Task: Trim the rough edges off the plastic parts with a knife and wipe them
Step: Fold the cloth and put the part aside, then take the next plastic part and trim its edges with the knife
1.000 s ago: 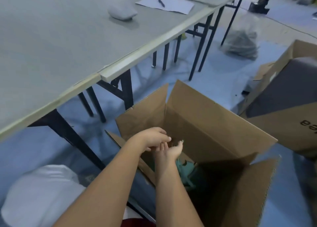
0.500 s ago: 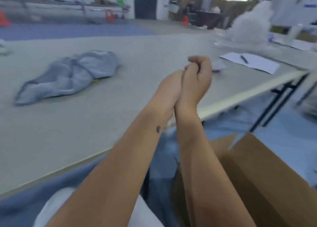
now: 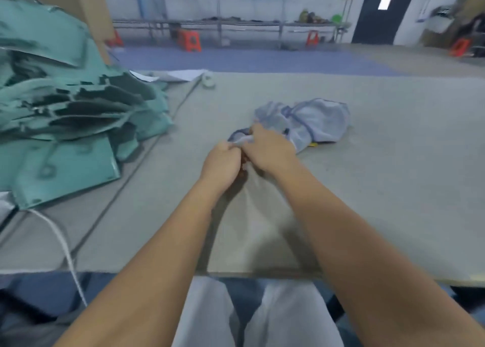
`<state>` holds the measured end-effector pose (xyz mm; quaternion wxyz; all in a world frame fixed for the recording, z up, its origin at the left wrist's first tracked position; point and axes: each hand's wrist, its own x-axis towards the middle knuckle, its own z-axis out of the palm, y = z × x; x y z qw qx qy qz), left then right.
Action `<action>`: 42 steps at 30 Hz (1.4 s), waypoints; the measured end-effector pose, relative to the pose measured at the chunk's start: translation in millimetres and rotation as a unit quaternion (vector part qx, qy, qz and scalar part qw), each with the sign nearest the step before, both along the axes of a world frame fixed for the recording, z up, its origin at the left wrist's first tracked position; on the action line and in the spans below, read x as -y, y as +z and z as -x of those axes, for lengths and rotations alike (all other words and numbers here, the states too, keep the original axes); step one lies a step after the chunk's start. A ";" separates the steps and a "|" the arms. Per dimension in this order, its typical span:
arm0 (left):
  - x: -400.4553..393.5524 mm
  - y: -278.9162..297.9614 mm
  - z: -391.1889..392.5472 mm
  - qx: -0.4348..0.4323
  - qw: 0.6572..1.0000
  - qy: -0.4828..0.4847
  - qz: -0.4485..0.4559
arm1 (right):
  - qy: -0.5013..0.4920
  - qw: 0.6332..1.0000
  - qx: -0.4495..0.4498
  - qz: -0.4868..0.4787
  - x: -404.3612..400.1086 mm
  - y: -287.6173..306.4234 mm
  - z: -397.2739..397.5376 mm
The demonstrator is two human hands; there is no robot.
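Head view: both hands are working mid-table, left hand (image 3: 223, 163) and right hand (image 3: 267, 147) pinching the near edge of the blue cloth (image 3: 309, 123), teal plastic parts (image 3: 68, 126) sitting piled far left.

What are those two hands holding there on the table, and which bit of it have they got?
Both the left hand and right hand pinch the near end of the pale blue cloth; the rest lies bunched on the table.
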<state>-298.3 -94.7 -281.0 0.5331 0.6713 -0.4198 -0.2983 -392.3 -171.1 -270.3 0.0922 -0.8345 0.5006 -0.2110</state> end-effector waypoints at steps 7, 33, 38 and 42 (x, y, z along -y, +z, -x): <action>41.4 6.4 -0.8 0.212 0.973 -0.070 -0.064 | -0.019 0.998 -0.030 0.058 15.5 -19.2 18.2; 37.6 97.9 -170.5 0.572 0.729 0.254 -0.278 | 0.148 0.987 -0.023 -0.055 60.9 -27.2 -43.2; 37.8 102.1 -160.3 0.593 0.727 0.254 -0.236 | 0.141 0.987 0.048 -0.055 47.6 -21.1 -27.3; 48.5 95.6 -139.4 0.630 0.735 0.246 -0.053 | 0.054 0.991 0.117 -0.024 42.3 -18.1 -9.2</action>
